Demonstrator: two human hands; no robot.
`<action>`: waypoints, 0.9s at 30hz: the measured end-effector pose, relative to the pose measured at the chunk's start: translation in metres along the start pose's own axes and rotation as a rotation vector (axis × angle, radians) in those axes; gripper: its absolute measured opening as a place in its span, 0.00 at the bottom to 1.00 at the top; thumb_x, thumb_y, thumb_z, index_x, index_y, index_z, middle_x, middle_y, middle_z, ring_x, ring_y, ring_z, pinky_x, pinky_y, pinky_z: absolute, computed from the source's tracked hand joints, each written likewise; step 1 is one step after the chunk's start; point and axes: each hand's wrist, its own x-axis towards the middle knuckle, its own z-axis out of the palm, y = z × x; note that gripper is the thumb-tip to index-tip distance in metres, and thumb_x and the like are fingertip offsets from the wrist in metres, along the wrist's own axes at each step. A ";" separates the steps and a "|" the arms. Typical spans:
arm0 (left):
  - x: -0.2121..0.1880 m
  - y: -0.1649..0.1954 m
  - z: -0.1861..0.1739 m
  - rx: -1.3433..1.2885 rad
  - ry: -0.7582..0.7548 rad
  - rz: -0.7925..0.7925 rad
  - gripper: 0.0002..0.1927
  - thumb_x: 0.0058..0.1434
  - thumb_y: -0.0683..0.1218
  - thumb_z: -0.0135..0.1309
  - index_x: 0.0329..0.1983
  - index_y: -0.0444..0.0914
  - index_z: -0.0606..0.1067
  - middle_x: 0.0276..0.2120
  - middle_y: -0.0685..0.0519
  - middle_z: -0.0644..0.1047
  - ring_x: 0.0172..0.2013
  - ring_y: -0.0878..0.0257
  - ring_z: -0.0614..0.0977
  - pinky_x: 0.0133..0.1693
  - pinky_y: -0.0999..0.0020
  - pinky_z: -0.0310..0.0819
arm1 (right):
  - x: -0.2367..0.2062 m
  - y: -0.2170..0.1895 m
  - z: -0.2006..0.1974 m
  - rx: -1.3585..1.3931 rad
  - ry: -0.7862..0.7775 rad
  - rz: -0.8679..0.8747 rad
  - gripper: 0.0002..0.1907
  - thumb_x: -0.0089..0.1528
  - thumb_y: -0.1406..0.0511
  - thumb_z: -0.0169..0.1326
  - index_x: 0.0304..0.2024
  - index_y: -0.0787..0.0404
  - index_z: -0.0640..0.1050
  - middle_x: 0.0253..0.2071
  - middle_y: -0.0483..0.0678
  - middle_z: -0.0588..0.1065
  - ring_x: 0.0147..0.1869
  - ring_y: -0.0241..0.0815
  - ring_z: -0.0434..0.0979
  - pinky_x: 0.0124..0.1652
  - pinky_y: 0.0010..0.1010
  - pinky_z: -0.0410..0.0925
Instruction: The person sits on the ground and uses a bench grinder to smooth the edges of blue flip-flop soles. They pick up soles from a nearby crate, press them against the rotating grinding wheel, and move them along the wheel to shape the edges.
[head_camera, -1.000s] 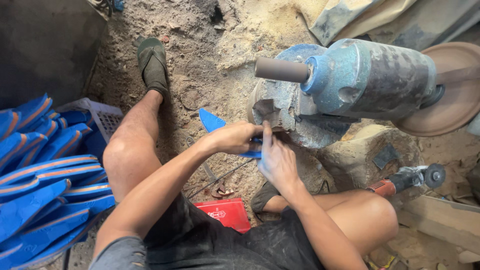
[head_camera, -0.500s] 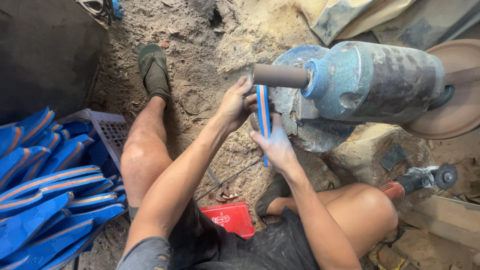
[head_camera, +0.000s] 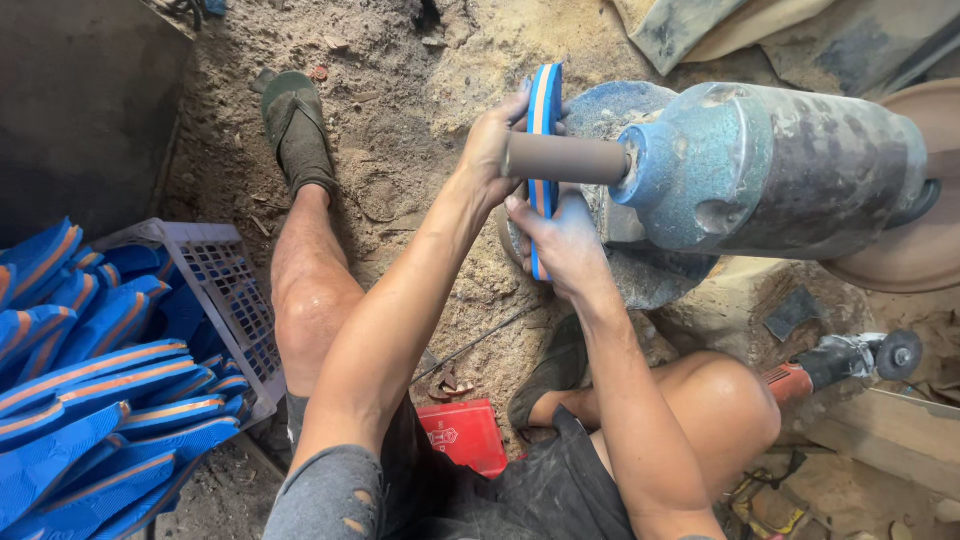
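Hands: my left hand (head_camera: 492, 150) is closed around the upper part of the blue foam sandal sole with an orange stripe along its edge (head_camera: 543, 120); my right hand (head_camera: 562, 240) is closed on its lower part, fingers wrapped to the edge.
Sole position: I see it standing on edge, nearly upright, pressed against the grey cylindrical sanding drum (head_camera: 566, 158), which crosses in front of its middle.
Machine: the drum sticks out from a large blue-painted, dust-caked metal motor housing (head_camera: 780, 170); a brown disc (head_camera: 915, 245) sits at its far end.
Stack: a big pile of matching blue-and-orange soles (head_camera: 90, 390) fills the left, partly inside a pale lilac plastic crate (head_camera: 230, 290).
Ground: sandy, dust-covered dirt floor (head_camera: 400, 80).
Legs: my left foot wears a dark green sandal (head_camera: 297, 130); my right leg is folded just under the machine.
Angle grinder: a red-and-grey power tool (head_camera: 840, 362) lies right of my right knee.
Small box: a red flat box (head_camera: 463, 436) rests between my legs.
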 end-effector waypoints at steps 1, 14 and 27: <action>0.001 0.000 0.000 -0.002 -0.041 0.004 0.26 0.75 0.52 0.40 0.56 0.23 0.72 0.39 0.40 0.79 0.35 0.58 0.83 0.38 0.63 0.83 | 0.001 -0.001 0.001 -0.014 0.036 -0.024 0.19 0.60 0.65 0.58 0.48 0.64 0.66 0.26 0.43 0.66 0.22 0.32 0.66 0.17 0.27 0.61; -0.026 -0.022 -0.022 -0.027 -0.145 0.103 0.18 0.77 0.48 0.45 0.57 0.28 0.70 0.46 0.38 0.81 0.34 0.62 0.82 0.37 0.69 0.81 | -0.037 0.010 0.001 -0.437 0.156 -0.083 0.30 0.60 0.63 0.57 0.62 0.63 0.63 0.36 0.55 0.76 0.33 0.49 0.78 0.33 0.41 0.72; -0.104 -0.035 -0.025 -0.060 -0.251 0.002 0.26 0.75 0.47 0.51 0.73 0.34 0.63 0.57 0.44 0.78 0.44 0.59 0.82 0.51 0.63 0.79 | -0.090 0.054 -0.003 -0.544 0.145 -0.262 0.27 0.62 0.67 0.56 0.61 0.66 0.63 0.44 0.65 0.79 0.47 0.56 0.85 0.43 0.42 0.76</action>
